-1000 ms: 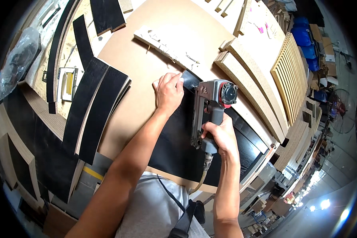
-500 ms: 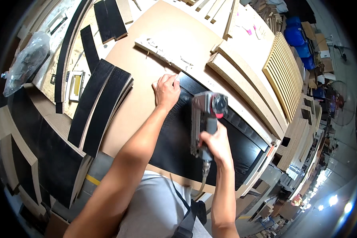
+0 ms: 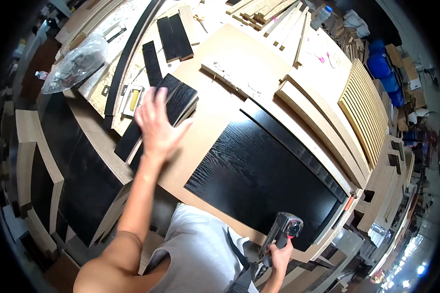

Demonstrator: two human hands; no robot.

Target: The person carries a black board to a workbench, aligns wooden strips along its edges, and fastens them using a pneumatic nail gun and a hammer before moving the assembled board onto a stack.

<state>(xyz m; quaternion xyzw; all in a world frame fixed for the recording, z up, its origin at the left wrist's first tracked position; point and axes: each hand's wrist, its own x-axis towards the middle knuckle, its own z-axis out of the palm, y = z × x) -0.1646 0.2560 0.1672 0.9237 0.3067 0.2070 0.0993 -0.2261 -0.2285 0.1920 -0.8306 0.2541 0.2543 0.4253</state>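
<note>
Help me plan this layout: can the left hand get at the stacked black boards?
Probably yes: the left hand, fingers spread, appears just over the stacked black boards, with nothing visible blocking it; contact is unclear.

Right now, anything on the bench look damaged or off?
One thing: the pale wood strip beyond the black panel. Its top looks ragged and littered; splinters or staples, can't tell which. The panel itself looks intact. Nothing odd stands out about the nail gun in the right hand.
</note>
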